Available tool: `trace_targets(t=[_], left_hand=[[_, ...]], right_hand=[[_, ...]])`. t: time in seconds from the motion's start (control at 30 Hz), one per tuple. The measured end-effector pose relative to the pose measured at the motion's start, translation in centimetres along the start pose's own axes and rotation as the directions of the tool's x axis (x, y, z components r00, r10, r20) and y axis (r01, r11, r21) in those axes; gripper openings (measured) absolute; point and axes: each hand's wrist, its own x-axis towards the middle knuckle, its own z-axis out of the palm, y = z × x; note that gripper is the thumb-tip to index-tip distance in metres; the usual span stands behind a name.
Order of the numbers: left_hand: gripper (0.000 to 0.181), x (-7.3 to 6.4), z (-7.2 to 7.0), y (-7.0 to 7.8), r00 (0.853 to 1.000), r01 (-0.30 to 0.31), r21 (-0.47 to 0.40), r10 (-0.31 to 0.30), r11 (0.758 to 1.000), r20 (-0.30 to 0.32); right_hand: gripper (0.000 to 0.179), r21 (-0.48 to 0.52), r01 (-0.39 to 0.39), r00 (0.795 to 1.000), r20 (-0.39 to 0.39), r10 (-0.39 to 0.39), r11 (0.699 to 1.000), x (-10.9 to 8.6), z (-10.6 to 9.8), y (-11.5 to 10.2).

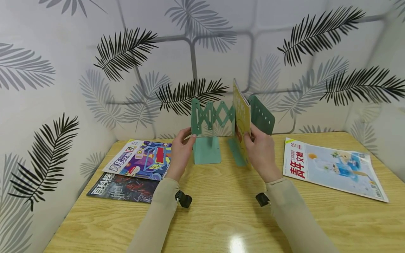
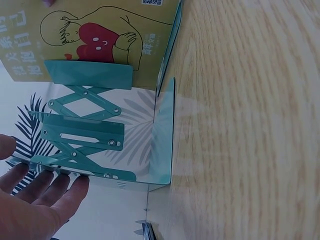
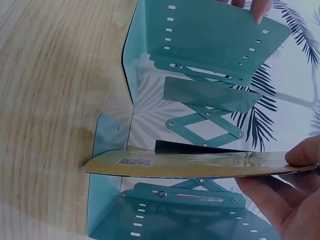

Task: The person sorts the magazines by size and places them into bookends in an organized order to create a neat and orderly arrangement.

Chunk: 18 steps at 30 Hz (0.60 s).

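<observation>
A green expanding bookend rack (image 1: 207, 151) stands on the table near the wall, its scissor links spread between two end plates. My left hand (image 1: 182, 151) holds the left end plate (image 3: 210, 35), thumb on one face and fingers on the other, as the left wrist view shows. My right hand (image 1: 261, 149) pinches a yellow-covered magazine (image 1: 241, 119), which stands upright inside the rack near its right end plate (image 1: 261, 114). In the right wrist view the magazine's lower edge reaches the rack's base, with a divider beside it.
Two overlapping magazines, a purple one (image 1: 142, 160) and a dark one (image 1: 121, 188), lie on the left of the table (image 1: 215, 218). A white and blue magazine (image 1: 335, 167) lies at the right. A leaf-patterned wall covering (image 1: 218, 66) rises behind the rack.
</observation>
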Motion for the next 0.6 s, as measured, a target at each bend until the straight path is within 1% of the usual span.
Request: trace_targets(t=[0.37,0.6], left_hand=[[0.041,-0.24,0.30,-0.18,0.999,-0.047,0.006,0.048,0.999,-0.025],[0.037,-0.35,0.34,-0.02,0.999,-0.040,0.007,0.040,0.999,-0.037]], right_hand=[[0.036,-0.053,0.021,1.000,0.003,-0.021,0.998,0.11,0.18,0.02],[0.045,-0.053,0.030,0.999,0.046,-0.028,0.998,0.11,-0.17,-0.12]])
